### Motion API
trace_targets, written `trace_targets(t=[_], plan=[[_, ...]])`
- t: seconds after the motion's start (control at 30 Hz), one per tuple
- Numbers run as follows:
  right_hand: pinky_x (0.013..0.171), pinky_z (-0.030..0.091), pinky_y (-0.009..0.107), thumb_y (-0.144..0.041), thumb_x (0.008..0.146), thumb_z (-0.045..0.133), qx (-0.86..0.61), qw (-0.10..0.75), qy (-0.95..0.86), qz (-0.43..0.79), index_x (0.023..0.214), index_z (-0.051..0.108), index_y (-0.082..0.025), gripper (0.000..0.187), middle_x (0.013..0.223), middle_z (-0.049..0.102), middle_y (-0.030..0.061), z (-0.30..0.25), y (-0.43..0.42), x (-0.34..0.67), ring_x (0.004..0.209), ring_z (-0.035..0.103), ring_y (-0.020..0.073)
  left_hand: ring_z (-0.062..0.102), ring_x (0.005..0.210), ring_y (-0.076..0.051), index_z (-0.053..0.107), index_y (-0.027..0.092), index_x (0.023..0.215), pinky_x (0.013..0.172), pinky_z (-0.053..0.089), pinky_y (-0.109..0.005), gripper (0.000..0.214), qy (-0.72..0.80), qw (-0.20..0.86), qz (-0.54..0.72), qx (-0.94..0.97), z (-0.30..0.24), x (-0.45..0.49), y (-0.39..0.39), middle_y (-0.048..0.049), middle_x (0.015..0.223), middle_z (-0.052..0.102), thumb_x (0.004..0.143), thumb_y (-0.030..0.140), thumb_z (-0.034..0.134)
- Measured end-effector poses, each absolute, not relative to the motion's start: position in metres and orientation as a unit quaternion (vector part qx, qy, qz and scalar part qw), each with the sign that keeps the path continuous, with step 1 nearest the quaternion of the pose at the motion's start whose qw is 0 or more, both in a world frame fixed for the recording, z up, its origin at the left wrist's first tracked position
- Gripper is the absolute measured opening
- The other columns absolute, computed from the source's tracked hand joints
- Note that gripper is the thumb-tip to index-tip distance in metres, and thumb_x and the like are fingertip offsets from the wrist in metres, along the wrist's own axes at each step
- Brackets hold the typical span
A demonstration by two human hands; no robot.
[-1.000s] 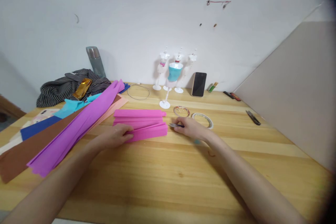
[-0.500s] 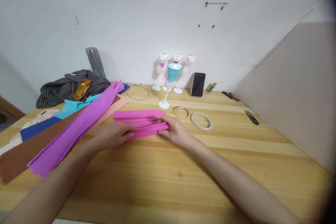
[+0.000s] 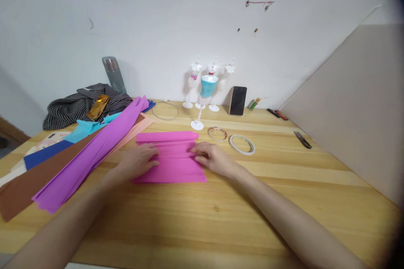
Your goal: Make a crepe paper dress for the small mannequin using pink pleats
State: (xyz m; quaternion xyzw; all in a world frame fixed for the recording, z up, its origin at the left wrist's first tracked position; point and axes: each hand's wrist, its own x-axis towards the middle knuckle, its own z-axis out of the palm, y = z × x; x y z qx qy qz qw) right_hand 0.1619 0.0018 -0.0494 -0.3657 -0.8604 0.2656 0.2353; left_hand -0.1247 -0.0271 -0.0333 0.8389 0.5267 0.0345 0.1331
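A pink crepe paper sheet [image 3: 172,164] lies partly unfolded on the wooden table [image 3: 221,201], its far folds still creased. My left hand [image 3: 139,160] rests on the sheet's left part, fingers curled and pressing down on it. My right hand [image 3: 211,157] presses on the right edge of the same sheet, fingers bent. Whether it still holds the small tool seen earlier is hidden.
Long purple [image 3: 94,151], brown, blue and peach paper rolls lie at left. Behind them are striped cloth [image 3: 78,105] and a flask [image 3: 113,73]. Small mannequin stands [image 3: 206,88], a phone [image 3: 238,101], a wire ring, a tape ring [image 3: 242,144], and snips [image 3: 302,139] sit farther back. A grey board stands at right.
My right hand moved left from beside the tape ring onto the pink paper. Both hands then spread the folded paper toward me, so it now lies wider and flatter.
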Motion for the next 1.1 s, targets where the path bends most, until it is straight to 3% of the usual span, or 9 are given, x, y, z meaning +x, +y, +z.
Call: trace_targets(t=[0.27,0.57,0.73,0.83,1.1], plan=[[0.088,0.049,0.041,-0.010,0.081,0.062,-0.333,0.223,-0.903,0.155,0.103,0.071,-0.016,0.025,0.099,0.070,0.0137,-0.074,-0.001,0.155,0.099,0.061,0.0246,0.059,0.086,-0.022,0.061,0.018,0.078,0.076,0.042,-0.032,0.011,0.528,0.118,0.018,0.841,-0.036,-0.120,-0.030,-0.0060,0.090,0.066,0.082,0.024,0.052],[0.076,0.050,0.032,-0.017,0.085,0.056,-0.385,0.298,-0.843,0.228,0.088,0.072,-0.019,0.017,0.089,0.074,0.0074,-0.059,0.003,0.156,0.082,0.066,0.0194,0.056,0.087,-0.022,0.067,0.017,0.080,0.082,0.041,-0.034,0.028,0.516,0.095,0.134,0.840,-0.034,-0.127,-0.019,-0.0087,0.086,0.069,0.090,0.030,0.043],[0.075,0.048,0.032,-0.023,0.086,0.054,-0.425,0.339,-0.806,0.234,0.087,0.072,-0.020,0.019,0.091,0.075,0.0062,-0.043,0.014,0.156,0.081,0.067,0.0200,0.053,0.072,-0.017,0.062,0.019,0.079,0.069,0.041,-0.029,0.026,0.509,0.174,0.140,0.831,-0.013,-0.130,-0.002,-0.0023,0.074,0.063,0.088,0.034,0.043],[0.070,0.046,0.030,-0.026,0.085,0.055,-0.442,0.361,-0.790,0.223,0.080,0.071,-0.019,0.018,0.081,0.074,0.0048,-0.030,0.028,0.154,0.074,0.065,0.0194,0.049,0.065,-0.014,0.057,0.019,0.082,0.063,0.038,-0.027,0.021,0.515,0.203,0.148,0.820,0.008,-0.129,0.012,0.0016,0.067,0.053,0.085,0.037,0.046],[0.067,0.043,0.029,-0.029,0.082,0.053,-0.430,0.391,-0.785,0.215,0.071,0.066,-0.018,0.021,0.070,0.068,0.0023,-0.012,0.064,0.152,0.069,0.061,0.0181,0.052,0.072,-0.016,0.052,0.018,0.077,0.069,0.040,-0.028,0.021,0.483,0.248,0.197,0.816,0.039,-0.133,0.050,0.0008,0.074,0.055,0.082,0.039,0.052]])
